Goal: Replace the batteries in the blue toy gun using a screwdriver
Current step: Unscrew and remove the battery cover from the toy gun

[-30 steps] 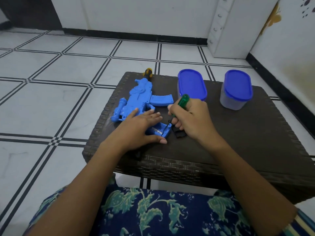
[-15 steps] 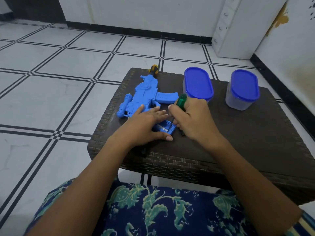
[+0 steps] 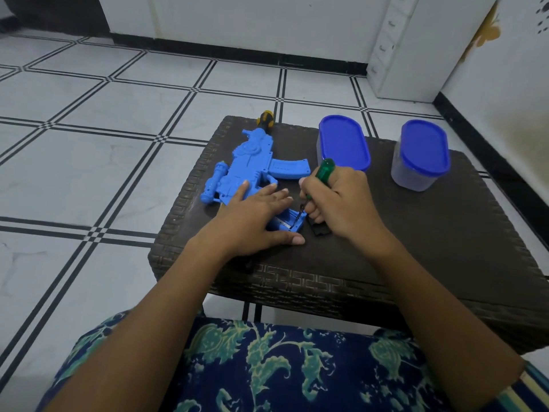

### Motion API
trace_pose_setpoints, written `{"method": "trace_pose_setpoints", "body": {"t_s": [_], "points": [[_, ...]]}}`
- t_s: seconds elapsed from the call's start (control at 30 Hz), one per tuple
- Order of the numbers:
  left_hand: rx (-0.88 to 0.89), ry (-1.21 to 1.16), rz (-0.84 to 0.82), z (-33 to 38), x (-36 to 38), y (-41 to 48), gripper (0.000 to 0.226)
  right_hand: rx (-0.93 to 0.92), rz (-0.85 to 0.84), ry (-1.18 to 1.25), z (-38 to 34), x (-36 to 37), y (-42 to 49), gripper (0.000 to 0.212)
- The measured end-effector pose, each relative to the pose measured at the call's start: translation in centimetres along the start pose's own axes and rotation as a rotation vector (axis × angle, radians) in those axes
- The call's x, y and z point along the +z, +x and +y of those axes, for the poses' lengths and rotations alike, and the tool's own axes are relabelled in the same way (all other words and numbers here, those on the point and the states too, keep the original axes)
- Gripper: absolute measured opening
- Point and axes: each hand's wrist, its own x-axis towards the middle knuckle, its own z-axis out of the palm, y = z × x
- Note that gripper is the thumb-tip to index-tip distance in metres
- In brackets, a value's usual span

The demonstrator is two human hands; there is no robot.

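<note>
My right hand [image 3: 335, 203] is curled tightly round the green handle of a screwdriver [image 3: 323, 171]. Its thin shaft slants down toward seven o'clock, and the tip sits at the near end of the toy gun [image 3: 252, 162]. I cannot tell whether the tip is seated in a screw. My left hand [image 3: 252, 215] lies flat with fingers straight, pressing down on the rear of the toy gun. The gun lies on its side on the table [image 3: 416, 248] and runs from my hands out toward eleven o'clock.

I judge the gun to be light, hollow, stiff plastic with a smooth skin. It would likely skid or twist under the screwdriver unless pinned. The broad body beside the battery bay looks like the best place to press. The scope and magazine stick out and look easier to snap.

A small black piece [image 3: 319, 230], perhaps the battery cover, lies just beside the gun's near end, under my right hand. Two tubs with blue lids stand at twelve o'clock [image 3: 344, 141] and two o'clock [image 3: 421, 153]. A yellow-and-black tool handle [image 3: 265, 118] lies at the table's far edge.
</note>
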Motion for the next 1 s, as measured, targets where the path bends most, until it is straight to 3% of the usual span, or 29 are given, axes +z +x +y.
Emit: {"method": "trace_pose_setpoints", "body": {"t_s": [0.2,0.37,0.73,1.0], "points": [[-0.028,0.227,0.001,1.3,1.0,-0.2,0.096,0.146,-0.010,0.107,0.4,-0.3,0.6,0.028],[-0.035,0.249,0.011,1.6,1.1,-0.3,0.095,0.176,0.014,0.159,0.5,-0.7,0.5,0.028],[0.010,0.216,0.063,1.2,1.6,-0.1,0.090,-0.016,-0.104,-0.115,-1.1,0.2,0.0,0.040],[0.014,0.199,0.037,1.6,1.3,-0.3,0.097,-0.138,-0.115,-0.232,-2.1,0.4,-1.6,0.036]]}}
